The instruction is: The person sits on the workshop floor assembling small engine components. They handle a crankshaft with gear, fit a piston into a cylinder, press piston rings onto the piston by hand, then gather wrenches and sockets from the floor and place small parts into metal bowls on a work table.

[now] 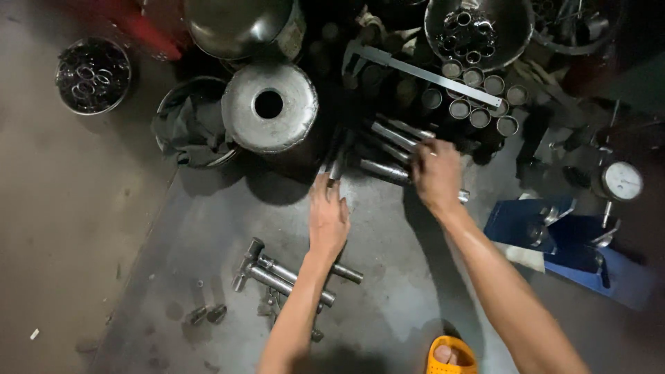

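- While both arms reach up from the bottom of the frame, the left hand lies palm down at centre, fingers stretched nearly flat, their tips touching the lower ends of the dark rods that lean just above it; whether it grips them cannot be told.
- Right hand, right of centre: fingers curled down over the steel tubes, apparently closed on one, whose end juts out to the right of the wrist.
- Steel tubes: a loose bundle lying slantwise at upper centre, between the two hands.
- Metal drum with a round hole: upper centre-left, just beside the rods.
- Short tube rings: standing clustered at upper right, under a long flat steel ruler.
- Metal bowl of rings: top right.
- Hammer-like steel pieces: lower centre-left, partly beneath the left forearm.
- Dial gauge: right edge, above a blue stand.
- Orange sandal: bottom edge.
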